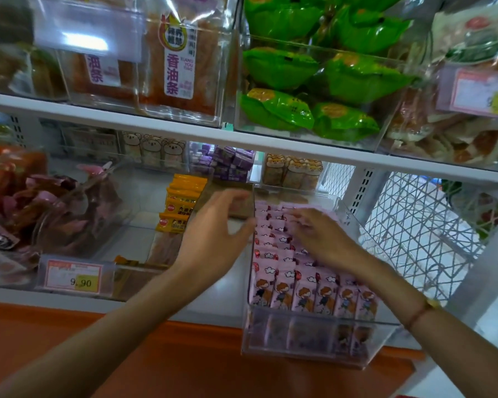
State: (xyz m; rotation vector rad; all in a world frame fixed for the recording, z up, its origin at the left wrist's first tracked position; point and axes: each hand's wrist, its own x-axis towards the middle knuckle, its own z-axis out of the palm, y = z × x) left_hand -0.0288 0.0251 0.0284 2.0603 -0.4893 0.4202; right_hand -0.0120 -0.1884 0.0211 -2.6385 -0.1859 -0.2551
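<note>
Forearms [121, 320] aside, begin at the fingertips. The right hand [322, 239] lays straight fingers [296, 218] flat on the pink packets [305, 297], holding nothing. The left hand [213, 234] curls fingers and thumb round a brown card [243, 206] at the left wall of the clear bin [314, 334], where the packets stand in rows. To tidy well, I judge: press lightly, comb the rows upright, brace the bin. The packets are slick, glossy, pillow-shaped film. The bin is rigid and hard-edged, jutting past the white shelf [224, 300].
</note>
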